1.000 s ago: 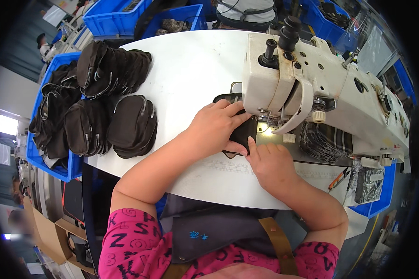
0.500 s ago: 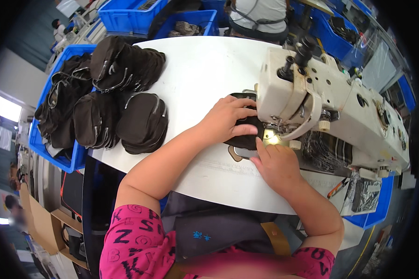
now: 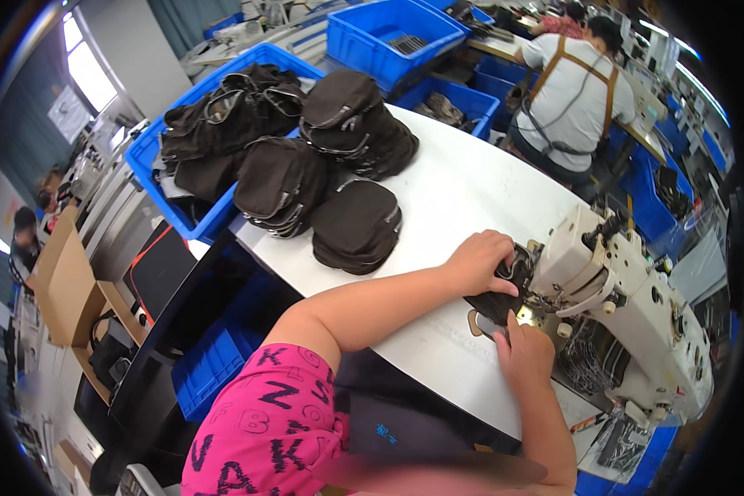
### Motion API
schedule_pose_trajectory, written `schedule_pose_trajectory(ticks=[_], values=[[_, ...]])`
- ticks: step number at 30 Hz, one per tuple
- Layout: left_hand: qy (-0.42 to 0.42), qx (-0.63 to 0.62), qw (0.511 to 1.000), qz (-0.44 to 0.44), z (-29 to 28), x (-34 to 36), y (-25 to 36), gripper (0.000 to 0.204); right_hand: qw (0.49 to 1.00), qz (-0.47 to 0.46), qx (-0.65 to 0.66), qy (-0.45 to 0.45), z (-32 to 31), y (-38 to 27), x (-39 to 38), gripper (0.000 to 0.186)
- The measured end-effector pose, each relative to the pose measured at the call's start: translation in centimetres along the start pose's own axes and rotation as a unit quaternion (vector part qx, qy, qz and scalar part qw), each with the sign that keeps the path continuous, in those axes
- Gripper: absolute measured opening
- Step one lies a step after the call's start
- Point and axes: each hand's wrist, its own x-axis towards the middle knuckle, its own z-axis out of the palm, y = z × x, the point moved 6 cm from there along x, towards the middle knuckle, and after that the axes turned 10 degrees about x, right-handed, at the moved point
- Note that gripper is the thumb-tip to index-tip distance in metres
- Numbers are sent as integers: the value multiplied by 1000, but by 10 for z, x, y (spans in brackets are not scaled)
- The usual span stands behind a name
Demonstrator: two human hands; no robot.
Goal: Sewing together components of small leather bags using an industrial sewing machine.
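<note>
In the head view, the dark fabric pc. (image 3: 494, 307) is lying on the counter (image 3: 455, 198) at the near-left side of the sewing machine (image 3: 566, 256), its right edge sitting by the lit plate (image 3: 523, 318). L hand (image 3: 481, 263) is resting on it from the left, thumb & fingers spread apart; R hand (image 3: 527, 351) is touching its near edge w/ index finger & thumb — can't tell if they're pinching or just pressing. The two hands are keeping a small gap b/w them.

Progress-wise, this pc. is prob. being sewn, so it's looking unfinished; how much seam is in isn't showing. Farther left, dark zippered pouches are standing in stacks: near stack (image 3: 357, 227), far stack (image 3: 351, 116), left stack (image 3: 281, 186). More are heaping loosely in the blue bin (image 3: 145, 161) at far left — can't tell which are done & which are waiting. Bundled striped fabric (image 3: 591, 360) is sitting just right of the plate, status unclear; orange-handled snips (image 3: 587, 422) are lying near right, out of both hands.
</note>
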Motion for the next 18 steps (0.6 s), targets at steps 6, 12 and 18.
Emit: schedule_pose_trajectory(ticks=[6, 12, 18], values=[[-68, 29, 997, -10, 3, -4, 9, 35, 999, -6, 19, 25, 5, 5, -1, 43], [-31, 109, 987, -112, -46, -12, -23, 25, 997, -27, 59, 46, -1, -5, 6, 39], [243, -52, 933, -261, -242, -21, -75, 23, 997, -23, 57, 56, -4, -5, 2, 35]])
